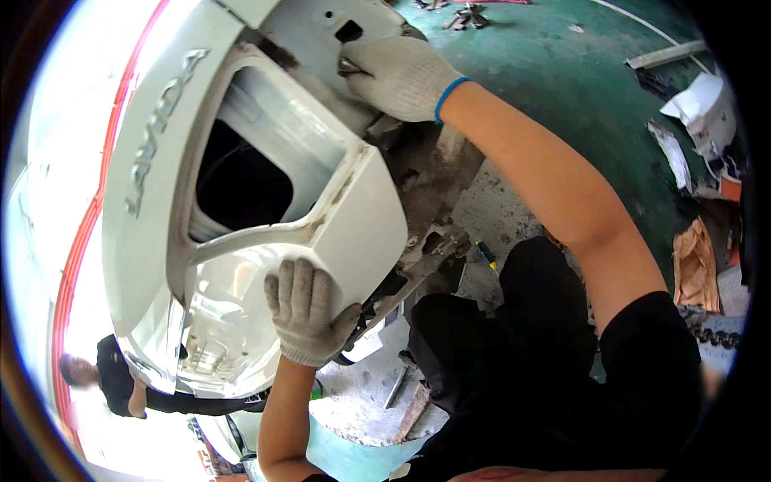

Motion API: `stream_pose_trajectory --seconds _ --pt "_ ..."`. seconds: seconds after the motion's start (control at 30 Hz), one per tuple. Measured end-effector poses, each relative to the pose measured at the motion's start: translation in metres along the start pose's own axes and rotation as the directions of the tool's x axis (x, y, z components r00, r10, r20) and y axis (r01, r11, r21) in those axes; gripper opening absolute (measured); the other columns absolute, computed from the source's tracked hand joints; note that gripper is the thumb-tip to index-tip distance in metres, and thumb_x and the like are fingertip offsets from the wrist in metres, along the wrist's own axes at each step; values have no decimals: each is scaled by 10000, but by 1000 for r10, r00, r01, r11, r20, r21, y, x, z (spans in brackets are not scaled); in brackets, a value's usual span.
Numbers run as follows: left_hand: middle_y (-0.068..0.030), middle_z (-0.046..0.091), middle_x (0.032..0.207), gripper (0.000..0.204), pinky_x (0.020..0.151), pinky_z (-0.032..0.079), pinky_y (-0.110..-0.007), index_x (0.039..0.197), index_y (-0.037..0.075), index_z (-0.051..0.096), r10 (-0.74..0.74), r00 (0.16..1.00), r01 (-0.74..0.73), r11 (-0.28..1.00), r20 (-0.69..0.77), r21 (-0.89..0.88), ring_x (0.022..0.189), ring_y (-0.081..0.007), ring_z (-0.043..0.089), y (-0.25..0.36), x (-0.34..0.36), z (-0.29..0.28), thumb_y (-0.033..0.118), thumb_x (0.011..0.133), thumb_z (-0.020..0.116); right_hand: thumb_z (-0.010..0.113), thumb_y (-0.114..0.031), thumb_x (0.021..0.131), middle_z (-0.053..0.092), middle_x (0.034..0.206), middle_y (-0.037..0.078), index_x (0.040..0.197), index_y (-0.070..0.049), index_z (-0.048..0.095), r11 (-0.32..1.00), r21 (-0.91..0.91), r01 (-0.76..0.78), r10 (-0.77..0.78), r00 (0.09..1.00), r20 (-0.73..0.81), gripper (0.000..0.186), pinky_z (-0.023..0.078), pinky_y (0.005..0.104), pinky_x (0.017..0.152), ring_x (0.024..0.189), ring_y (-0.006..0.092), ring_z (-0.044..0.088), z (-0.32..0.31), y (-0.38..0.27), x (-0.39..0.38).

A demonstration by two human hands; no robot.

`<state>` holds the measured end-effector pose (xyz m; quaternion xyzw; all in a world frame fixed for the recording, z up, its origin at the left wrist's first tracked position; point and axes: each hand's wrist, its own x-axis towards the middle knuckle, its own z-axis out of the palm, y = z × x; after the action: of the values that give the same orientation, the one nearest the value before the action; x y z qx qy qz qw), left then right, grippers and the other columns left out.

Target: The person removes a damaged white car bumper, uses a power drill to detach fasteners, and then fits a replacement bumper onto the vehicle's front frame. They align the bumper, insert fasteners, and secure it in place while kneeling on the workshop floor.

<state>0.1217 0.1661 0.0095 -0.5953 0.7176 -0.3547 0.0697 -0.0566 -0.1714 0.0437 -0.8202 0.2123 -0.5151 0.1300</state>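
The white rear end of a car fills the left and middle of the view, with a recessed opening in its corner. My left hand, in a knitted work glove, lies flat on the smooth white panel below that opening, fingers stretched out. Higher up, my right hand wears a matching glove with a blue cuff. Its fingers are curled closed against the bare inner metal, near a small square hole. Whatever it pinches is too small and dark to name.
A screwdriver with a yellow and black handle lies on the floor by my knee. Broken white panels and brown cardboard lie at the right. A metal rod rests below the car. Another person stands beyond it.
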Motion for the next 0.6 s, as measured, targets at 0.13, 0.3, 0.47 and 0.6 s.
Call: stream_pose_trajectory --seconds 0.13,0.3,0.47,0.6 --pt "-296 420 1542 878 1216 234 -627 1502 -12 422 -33 994 30 999 -104 -25 1473 -498 354 0 20 -14 559 883 673 550 -301 948 711 983 194 1090 -69 638 997 -81 -12 20 994 103 286 528 522 836 945 412 677 -5 -2 5" --pt "-249 550 1383 771 1125 321 -619 1414 7 504 -68 976 64 998 -207 -25 1324 -444 491 -21 76 -35 608 939 601 550 -310 944 708 1003 205 1105 -71 641 999 -45 -17 23 991 134 302 522 528 855 961 422 672 -9 -7 3" --pt "-130 635 787 545 761 462 -501 806 81 660 -165 982 164 986 -96 -22 763 -351 608 -35 115 -44 591 972 565 543 -314 943 709 996 213 1112 -71 645 997 -64 -49 59 985 164 313 523 523 860 961 422 674 -11 -7 4" --pt "-90 544 582 546 596 405 -458 592 115 556 -105 970 106 994 -218 -9 578 -319 559 -40 122 -41 553 894 682 533 -326 948 708 981 214 1114 -75 647 998 -43 -36 42 988 150 322 525 522 853 951 424 675 -11 -8 2"
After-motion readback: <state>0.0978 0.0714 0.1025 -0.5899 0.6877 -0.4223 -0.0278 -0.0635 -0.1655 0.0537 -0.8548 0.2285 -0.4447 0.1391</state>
